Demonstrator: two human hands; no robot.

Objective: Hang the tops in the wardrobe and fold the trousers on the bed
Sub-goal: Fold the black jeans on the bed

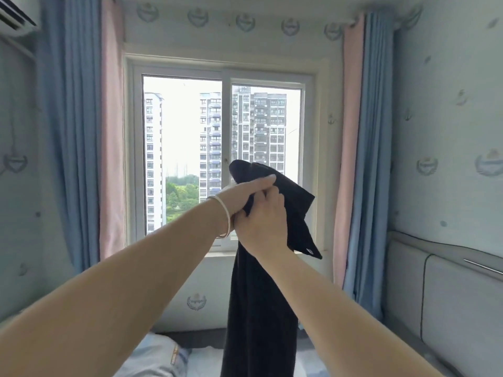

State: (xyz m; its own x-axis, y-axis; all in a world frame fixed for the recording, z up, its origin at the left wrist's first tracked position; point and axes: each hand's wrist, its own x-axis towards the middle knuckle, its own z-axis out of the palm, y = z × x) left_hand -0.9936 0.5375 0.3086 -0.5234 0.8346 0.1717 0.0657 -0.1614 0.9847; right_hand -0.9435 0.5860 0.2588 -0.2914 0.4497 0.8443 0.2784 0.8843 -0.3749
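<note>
I hold a pair of black trousers [258, 308] up in front of the window, and they hang straight down towards the bed. My left hand [245, 195], with a silver bangle on the wrist, grips the top of the cloth. Just below and to the right of it, my right hand [262, 224] grips the same bunch of cloth, touching the left hand. A flap of the black cloth with a small white label [309, 250] folds over to the right of my hands. The lower end of the trousers runs out of view.
Light blue jeans [155, 357] lie on the bed at the bottom left. A padded grey headboard [449, 300] stands at the right. The window [223, 148] is flanked by pink and blue curtains [364, 159]. An air conditioner [16, 14] is at the top left.
</note>
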